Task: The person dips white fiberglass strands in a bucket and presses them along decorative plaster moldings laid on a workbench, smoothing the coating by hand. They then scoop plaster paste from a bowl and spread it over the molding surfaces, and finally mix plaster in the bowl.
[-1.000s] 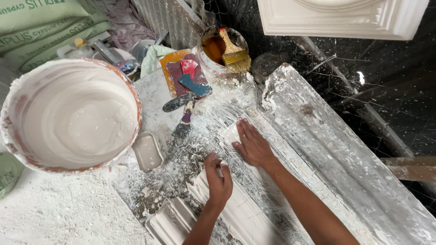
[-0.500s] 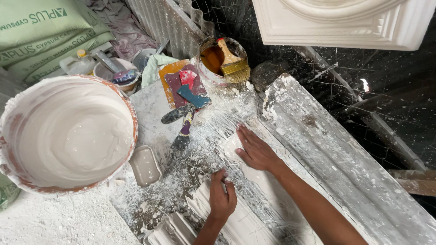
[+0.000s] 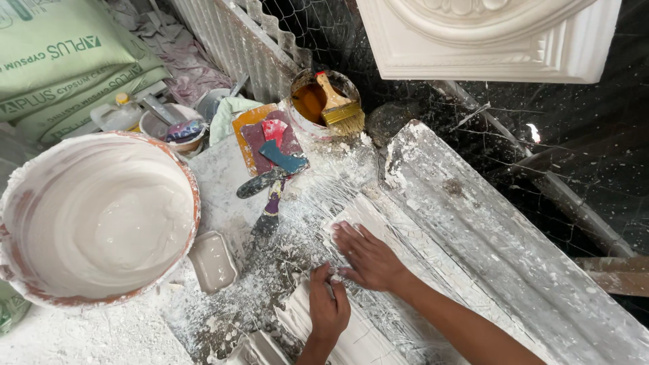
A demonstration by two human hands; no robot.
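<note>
From the head camera, looking down: the right hand (image 3: 368, 260) lies flat, fingers spread wide, pressing on a long white plaster moulding (image 3: 351, 331) that runs diagonally across the dust-caked desk (image 3: 216, 169). The left hand (image 3: 328, 307) is curled narrow around something small at the moulding's ridge, just touching the right hand; what it pinches I cannot tell.

The moulding looks stiff but brittle, chalky and a bit slippery with loose powder. I'd judge it fairly heavy and apt to snap if lifted by one end; better supported from below along its length, away from thin edges.

To the left sits a big bucket of wet plaster (image 3: 101, 216), and a putty knife (image 3: 267, 216) lies between it and the hands.
</note>
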